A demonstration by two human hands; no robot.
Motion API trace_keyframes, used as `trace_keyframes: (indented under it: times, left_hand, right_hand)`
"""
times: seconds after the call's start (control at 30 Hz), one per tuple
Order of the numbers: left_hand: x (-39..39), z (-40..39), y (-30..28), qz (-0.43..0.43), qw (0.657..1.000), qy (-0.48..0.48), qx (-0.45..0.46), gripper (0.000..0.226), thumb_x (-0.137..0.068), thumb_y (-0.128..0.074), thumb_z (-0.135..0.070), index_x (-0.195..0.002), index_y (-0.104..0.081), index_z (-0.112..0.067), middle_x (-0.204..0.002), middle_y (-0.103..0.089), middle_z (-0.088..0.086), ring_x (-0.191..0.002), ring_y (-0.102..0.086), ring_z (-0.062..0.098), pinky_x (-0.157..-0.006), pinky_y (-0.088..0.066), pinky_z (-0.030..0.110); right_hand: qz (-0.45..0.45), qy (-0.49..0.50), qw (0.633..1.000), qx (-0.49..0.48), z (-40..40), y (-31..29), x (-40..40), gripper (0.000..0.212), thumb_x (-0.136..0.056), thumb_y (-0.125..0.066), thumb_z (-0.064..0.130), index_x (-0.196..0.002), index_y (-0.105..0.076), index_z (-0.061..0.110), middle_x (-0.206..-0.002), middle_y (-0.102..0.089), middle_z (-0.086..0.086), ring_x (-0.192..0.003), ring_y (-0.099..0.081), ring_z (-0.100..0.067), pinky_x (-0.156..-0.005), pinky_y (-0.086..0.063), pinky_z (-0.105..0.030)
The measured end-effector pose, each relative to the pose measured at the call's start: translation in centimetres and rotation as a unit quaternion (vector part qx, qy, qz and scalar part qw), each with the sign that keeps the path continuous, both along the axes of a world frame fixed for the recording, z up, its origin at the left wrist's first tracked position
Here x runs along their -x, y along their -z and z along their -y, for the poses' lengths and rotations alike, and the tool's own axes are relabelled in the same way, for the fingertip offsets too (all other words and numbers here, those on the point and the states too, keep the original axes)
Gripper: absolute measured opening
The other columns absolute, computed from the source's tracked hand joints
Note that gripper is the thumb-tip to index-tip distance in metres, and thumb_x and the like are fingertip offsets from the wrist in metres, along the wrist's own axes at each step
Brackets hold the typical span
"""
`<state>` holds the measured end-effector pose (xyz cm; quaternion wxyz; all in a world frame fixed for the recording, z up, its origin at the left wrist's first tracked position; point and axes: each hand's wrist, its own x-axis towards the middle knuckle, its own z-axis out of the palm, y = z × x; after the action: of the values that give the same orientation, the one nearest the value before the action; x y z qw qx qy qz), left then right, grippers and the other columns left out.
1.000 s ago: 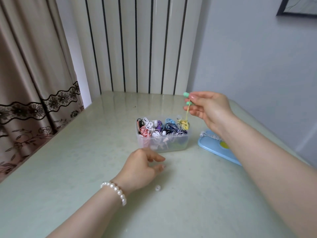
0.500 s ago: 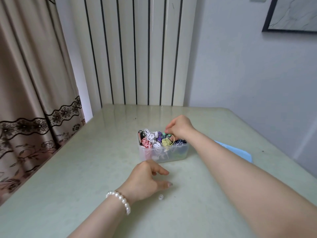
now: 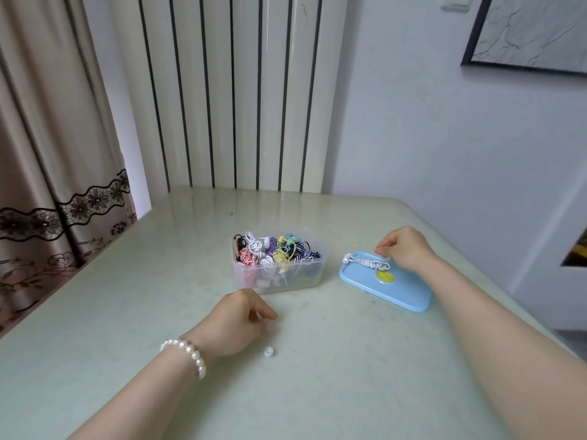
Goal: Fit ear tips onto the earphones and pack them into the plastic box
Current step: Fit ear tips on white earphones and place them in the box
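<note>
Earphones point(image 3: 367, 263), white and bundled on the blue lid point(image 3: 387, 289), now sit under the right hand point(image 3: 405, 249), whose fingertips pinch them after leaving the plastic box point(image 3: 279, 274); left hand point(image 3: 236, 322) fingers curl beside a loose ear tip point(image 3: 268, 351), next fitting likely.

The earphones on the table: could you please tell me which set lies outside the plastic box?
The white earphones, bundled on the blue lid; all others are piled in the plastic box.

Clear plastic box point(image 3: 279, 274) mid-table on pale green table point(image 3: 127, 312), bundled coloured earphones point(image 3: 273, 249) inside, light blue lid point(image 3: 400, 290) to its right, white wired earphones point(image 3: 368, 262) on lid, small white ear tip point(image 3: 268, 351) in front of box
</note>
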<state>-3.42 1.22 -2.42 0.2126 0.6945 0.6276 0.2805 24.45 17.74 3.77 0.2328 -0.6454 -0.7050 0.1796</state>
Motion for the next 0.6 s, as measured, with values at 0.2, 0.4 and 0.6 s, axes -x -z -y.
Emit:
trace_keyframes:
  times: [0.2, 0.4, 0.6]
  left_hand:
    - [-0.4, 0.0, 0.2, -0.023, 0.999, -0.029, -0.039, 0.019, -0.078, -0.069, -0.007, -0.095, -0.072, -0.016, -0.079, -0.051, -0.014, -0.063, -0.050, -0.001, -0.064, -0.038, 0.005]
    - [-0.7, 0.1, 0.3, -0.076, 0.995, -0.018, -0.063, 0.023, -0.081, -0.060, -0.004, -0.093, -0.072, -0.018, -0.086, -0.052, -0.007, -0.075, -0.053, 0.008, -0.068, -0.038, 0.006]
    - [0.1, -0.3, 0.5, -0.097, 0.991, -0.039, -0.077, 0.022, -0.083, -0.057, -0.007, -0.097, -0.069, -0.018, -0.086, -0.050, -0.007, -0.076, -0.049, 0.008, -0.065, -0.032, 0.003]
  right_hand:
    - [0.097, -0.043, 0.994, -0.030, 0.0, 3.5, -0.2, 0.035, -0.088, -0.058, 0.034, -0.120, -0.060, 0.020, -0.123, -0.055, -0.007, -0.118, -0.047, -0.027, -0.095, -0.038, -0.033]
    - [0.160, -0.077, 0.982, -0.062, -0.5, 4.5, 2.6, 0.026, -0.093, -0.048, 0.033, -0.109, -0.066, 0.021, -0.115, -0.063, -0.004, -0.115, -0.046, -0.028, -0.094, -0.036, -0.035]
    - [0.168, -0.059, 0.981, -0.075, -1.5, 4.9, 4.4, 0.032, -0.093, -0.049, 0.035, -0.122, -0.057, 0.024, -0.120, -0.061, -0.004, -0.117, -0.045, -0.027, -0.096, -0.033, -0.035]
